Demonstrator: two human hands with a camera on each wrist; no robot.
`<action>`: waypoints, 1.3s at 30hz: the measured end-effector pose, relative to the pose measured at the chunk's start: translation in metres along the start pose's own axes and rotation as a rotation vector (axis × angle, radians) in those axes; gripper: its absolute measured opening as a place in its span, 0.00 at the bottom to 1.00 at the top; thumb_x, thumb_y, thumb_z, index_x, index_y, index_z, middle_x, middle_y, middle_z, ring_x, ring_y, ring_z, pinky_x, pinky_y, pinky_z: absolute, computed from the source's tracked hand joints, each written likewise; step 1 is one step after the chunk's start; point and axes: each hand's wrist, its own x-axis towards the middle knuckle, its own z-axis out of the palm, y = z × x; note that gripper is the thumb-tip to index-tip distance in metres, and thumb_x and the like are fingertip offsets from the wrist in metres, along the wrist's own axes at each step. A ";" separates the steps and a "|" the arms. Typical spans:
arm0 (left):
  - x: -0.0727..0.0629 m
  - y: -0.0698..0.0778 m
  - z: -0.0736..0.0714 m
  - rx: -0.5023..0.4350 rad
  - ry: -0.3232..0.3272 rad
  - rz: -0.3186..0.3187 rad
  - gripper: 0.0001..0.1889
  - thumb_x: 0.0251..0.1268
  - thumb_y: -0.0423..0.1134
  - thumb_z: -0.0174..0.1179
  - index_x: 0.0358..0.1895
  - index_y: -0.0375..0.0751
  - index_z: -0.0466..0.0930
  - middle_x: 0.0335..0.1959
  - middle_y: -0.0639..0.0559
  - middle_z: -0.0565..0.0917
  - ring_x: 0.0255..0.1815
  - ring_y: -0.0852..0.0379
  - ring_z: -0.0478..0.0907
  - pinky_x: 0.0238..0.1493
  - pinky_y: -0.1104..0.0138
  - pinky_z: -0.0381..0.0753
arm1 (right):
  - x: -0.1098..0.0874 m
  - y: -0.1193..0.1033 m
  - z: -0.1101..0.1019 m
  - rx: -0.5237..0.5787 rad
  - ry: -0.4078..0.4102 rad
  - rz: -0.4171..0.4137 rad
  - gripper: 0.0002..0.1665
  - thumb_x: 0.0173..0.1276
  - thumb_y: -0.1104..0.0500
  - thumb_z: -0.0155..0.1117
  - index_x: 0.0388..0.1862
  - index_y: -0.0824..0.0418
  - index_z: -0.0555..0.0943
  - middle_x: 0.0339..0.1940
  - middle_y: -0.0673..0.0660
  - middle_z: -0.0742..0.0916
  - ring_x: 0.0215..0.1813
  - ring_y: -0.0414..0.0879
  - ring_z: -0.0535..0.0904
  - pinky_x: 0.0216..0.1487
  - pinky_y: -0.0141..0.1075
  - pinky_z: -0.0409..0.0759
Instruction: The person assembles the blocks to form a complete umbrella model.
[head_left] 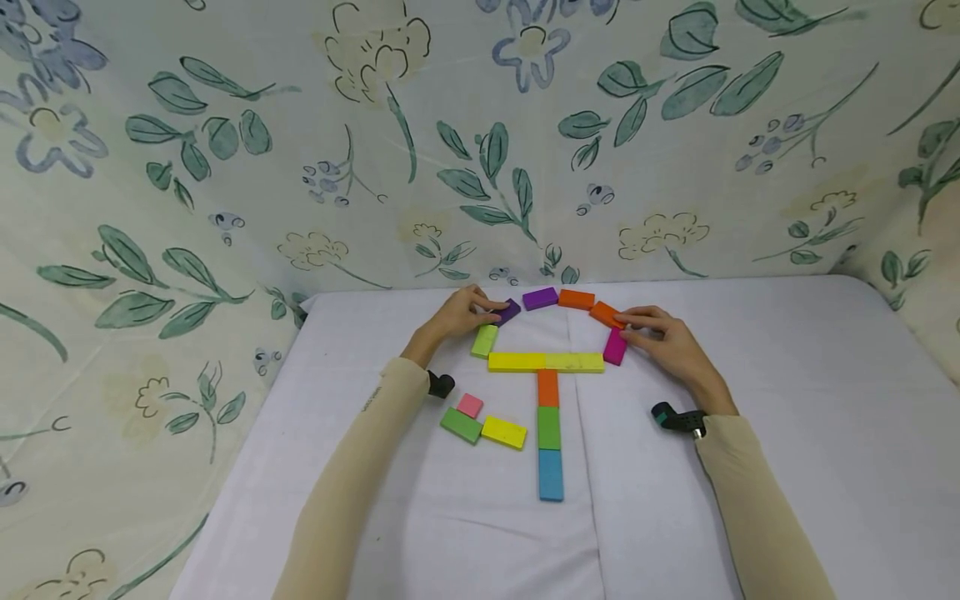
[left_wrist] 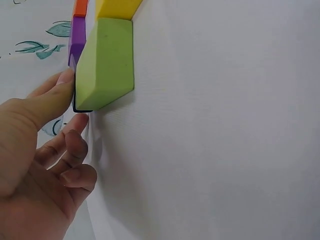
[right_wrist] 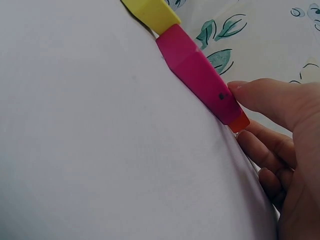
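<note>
In the head view, my left hand (head_left: pixel 463 312) pinches a dark purple block (head_left: pixel 512 311) at the upper left of a curve of blocks. Just below that hand lies a light green block (head_left: pixel 484 342), large in the left wrist view. My right hand (head_left: pixel 667 342) has its fingertips on the right end of an orange block (head_left: pixel 604 313). Its thumb lies by the upper end of a magenta block (head_left: pixel 614 347), where the two blocks meet. A purple block (head_left: pixel 540 298) and another orange block (head_left: pixel 577 299) form the top of the curve.
Two yellow blocks (head_left: pixel 517 362) make a bar beneath the curve. From it runs a column of orange (head_left: pixel 548 387), green (head_left: pixel 549 427) and blue (head_left: pixel 551 475) blocks. Loose pink (head_left: pixel 470 406), green (head_left: pixel 461 425) and yellow (head_left: pixel 504 432) blocks lie left. White cloth (head_left: pixel 660 517) covers the table.
</note>
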 end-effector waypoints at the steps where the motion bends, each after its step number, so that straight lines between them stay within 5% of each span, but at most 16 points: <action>1: 0.000 0.000 0.000 0.004 0.001 0.006 0.17 0.71 0.42 0.67 0.61 0.55 0.86 0.50 0.45 0.78 0.47 0.51 0.71 0.47 0.66 0.71 | 0.000 0.000 0.000 -0.001 0.001 -0.001 0.26 0.77 0.47 0.64 0.68 0.57 0.81 0.73 0.63 0.74 0.78 0.64 0.60 0.77 0.67 0.57; 19: 0.004 0.014 0.005 0.076 0.017 0.008 0.17 0.70 0.43 0.68 0.61 0.54 0.85 0.43 0.45 0.79 0.39 0.54 0.69 0.39 0.69 0.64 | 0.000 0.000 -0.001 -0.010 0.005 -0.015 0.25 0.78 0.50 0.64 0.68 0.59 0.81 0.73 0.64 0.75 0.78 0.64 0.61 0.77 0.66 0.58; 39: 0.006 0.019 0.008 0.053 -0.018 -0.010 0.17 0.73 0.40 0.65 0.62 0.55 0.84 0.45 0.46 0.80 0.42 0.53 0.71 0.41 0.69 0.68 | 0.002 0.004 0.000 0.002 0.002 -0.020 0.25 0.77 0.49 0.64 0.68 0.58 0.82 0.72 0.63 0.75 0.78 0.64 0.61 0.77 0.67 0.57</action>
